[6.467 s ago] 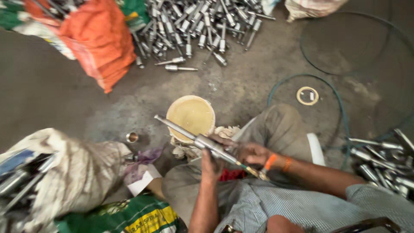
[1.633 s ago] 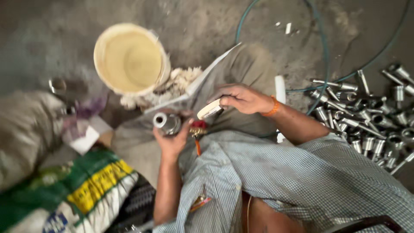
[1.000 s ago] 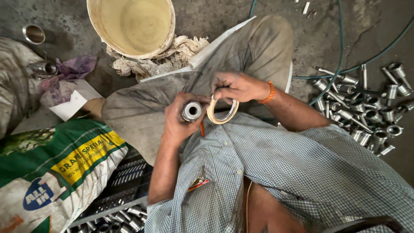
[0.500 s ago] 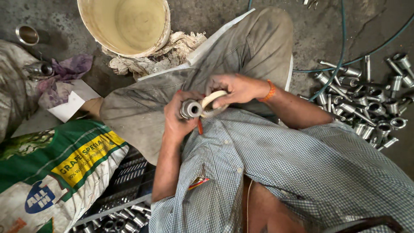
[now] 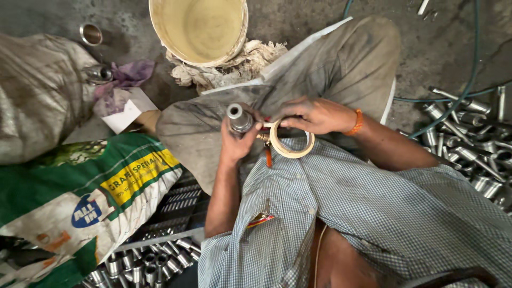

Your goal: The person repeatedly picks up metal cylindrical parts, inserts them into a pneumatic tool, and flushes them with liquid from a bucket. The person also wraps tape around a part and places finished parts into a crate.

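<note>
Left hand point(image 5: 237, 144): clenched round a metal fitting point(image 5: 239, 118), held upright over the lap. Right hand point(image 5: 314, 114): gripping a tape roll point(image 5: 291, 143) just beside the fitting. Bucket point(image 5: 198, 29) on the floor beyond the knees.

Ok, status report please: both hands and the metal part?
Left hand grips metal fitting upright. Right hand holds tape roll beside it. Nothing blocking.

Bare grey concrete floor point(image 5: 48, 16) open at upper left and upper right. Cream plastic bucket point(image 5: 198, 29) on frayed rags point(image 5: 234, 66) blocks ahead of the knees. Green printed sack point(image 5: 80, 181) and grey cloth sack point(image 5: 37, 90) crowd left; pile of shiny steel tube fittings point(image 5: 469, 154) and green hose point(image 5: 469, 80) hem right.
</note>
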